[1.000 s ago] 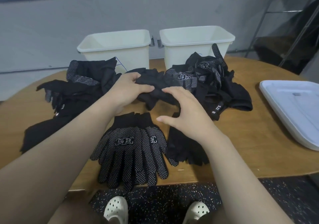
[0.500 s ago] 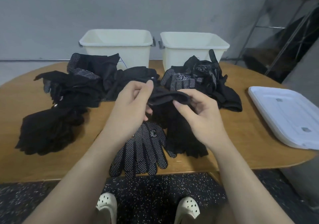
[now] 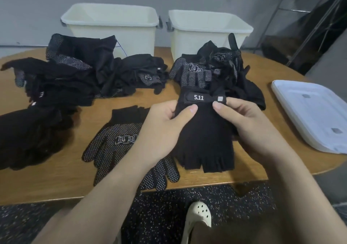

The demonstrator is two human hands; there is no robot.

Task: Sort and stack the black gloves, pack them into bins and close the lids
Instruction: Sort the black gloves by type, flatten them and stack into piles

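The left hand [image 3: 165, 131] and the right hand [image 3: 249, 129] both pinch one fingerless glove [image 3: 204, 131] at its wrist strap, thumbs on top, and its short fingers hang toward 6 o'clock over the table [image 3: 62, 178]. At 9 o'clock from the grip lies a dotted glove [image 3: 120, 146]. Farther, at 12 o'clock, loose glove piles [image 3: 78, 78] lie before two open bins [image 3: 112, 24], and lids [image 3: 315, 112] rest at 3 o'clock.

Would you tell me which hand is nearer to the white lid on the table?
Right. The right hand is beside the white lid; the left hand is farther away.
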